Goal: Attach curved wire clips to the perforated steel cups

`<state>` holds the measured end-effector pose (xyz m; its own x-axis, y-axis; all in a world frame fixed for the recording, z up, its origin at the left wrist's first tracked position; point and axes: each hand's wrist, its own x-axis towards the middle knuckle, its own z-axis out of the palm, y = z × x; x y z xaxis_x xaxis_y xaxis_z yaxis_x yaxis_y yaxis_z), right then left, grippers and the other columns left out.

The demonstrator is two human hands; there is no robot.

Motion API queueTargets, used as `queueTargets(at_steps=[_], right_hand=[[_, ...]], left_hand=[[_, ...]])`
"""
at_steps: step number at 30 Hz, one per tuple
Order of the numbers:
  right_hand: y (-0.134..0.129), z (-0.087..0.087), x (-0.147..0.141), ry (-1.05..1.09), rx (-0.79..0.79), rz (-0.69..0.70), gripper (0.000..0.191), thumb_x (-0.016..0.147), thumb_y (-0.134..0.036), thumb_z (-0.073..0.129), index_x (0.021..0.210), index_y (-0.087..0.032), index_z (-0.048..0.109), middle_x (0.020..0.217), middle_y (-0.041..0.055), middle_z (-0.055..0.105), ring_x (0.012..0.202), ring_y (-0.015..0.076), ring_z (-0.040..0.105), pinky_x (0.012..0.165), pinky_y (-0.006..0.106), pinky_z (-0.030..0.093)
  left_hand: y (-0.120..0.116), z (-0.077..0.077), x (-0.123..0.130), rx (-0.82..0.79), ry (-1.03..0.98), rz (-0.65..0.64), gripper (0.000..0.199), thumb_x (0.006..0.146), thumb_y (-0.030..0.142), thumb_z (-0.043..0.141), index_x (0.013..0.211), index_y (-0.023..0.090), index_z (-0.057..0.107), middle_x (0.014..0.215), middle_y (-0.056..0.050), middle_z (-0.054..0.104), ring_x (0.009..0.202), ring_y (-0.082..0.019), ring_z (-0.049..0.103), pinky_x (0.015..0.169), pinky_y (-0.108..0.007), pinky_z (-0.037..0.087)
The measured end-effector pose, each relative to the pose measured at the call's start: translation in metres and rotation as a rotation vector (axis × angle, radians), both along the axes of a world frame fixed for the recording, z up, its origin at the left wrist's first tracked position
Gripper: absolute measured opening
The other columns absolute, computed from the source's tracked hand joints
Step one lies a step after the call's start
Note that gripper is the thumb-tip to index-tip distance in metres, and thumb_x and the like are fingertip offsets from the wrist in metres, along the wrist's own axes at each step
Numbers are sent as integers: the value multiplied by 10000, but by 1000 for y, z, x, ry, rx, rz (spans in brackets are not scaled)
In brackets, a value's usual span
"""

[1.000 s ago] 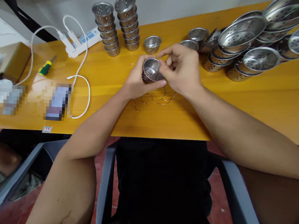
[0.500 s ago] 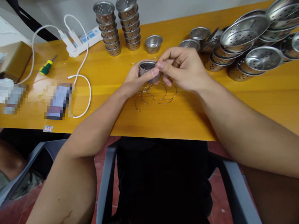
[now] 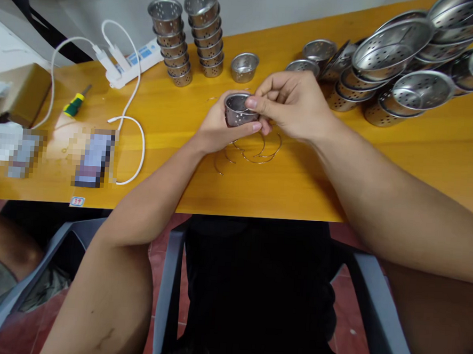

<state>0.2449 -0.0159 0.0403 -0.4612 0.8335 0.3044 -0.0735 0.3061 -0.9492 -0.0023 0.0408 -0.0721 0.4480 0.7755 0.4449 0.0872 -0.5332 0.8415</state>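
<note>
A small perforated metal cup (image 3: 238,115) is held above the table, its opening tilted up toward me. My left hand (image 3: 218,123) wraps round it, thumb along the near side. At the cup's right rim my right hand (image 3: 291,103) pinches a thin metal wire (image 3: 246,111) between thumb and forefinger; part of the wire shows across the cup's mouth, the rest is hidden by the fingers. Below the hands several curved loose wires (image 3: 261,160) lie on the table.
A single metal cup (image 3: 244,68) stands behind my hands. Two stacks of perforated cups (image 3: 174,50) rise at the back, and nested cups and bowls (image 3: 388,53) crowd the right. Leftward are a power strip (image 3: 137,64), a screwdriver (image 3: 75,104), a phone (image 3: 94,157) and a cardboard box (image 3: 31,92).
The cup has shifted slightly right and its mouth shows more. My left thumb has moved from the rim down onto the cup's near side. My right hand stays pinched at the rim.
</note>
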Motion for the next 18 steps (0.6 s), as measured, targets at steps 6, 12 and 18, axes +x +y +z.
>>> queueTargets(at_steps=[6,12,18], right_hand=[[4,-4,3,-31,8,6,670,927,-854,1211,936,-320,805,697,7,762,586,206,675,511,355,541],[1,1,2,-25,-21,25,670,877,-867,1231,913,-350,806,695,1,769,590,238,680,483,386,563],[5,0,1,-19,-28,38,713,829,-888,1249,925,-339,805,696,-1,780,595,242,697,505,386,579]], left_hand=[[-3,7,-4,-45,-79,19,1043,736,801,1255,1551,359,777,1518,-105,919,1408,-386,900,1324,-666,762],[3,5,-4,-31,-44,21,1017,775,824,1221,1562,355,779,1502,-119,901,1406,-401,886,1319,-695,747],[-2,7,-7,-11,-21,-7,1031,870,843,1148,1637,317,703,1442,-125,889,1440,-418,888,1367,-724,702]])
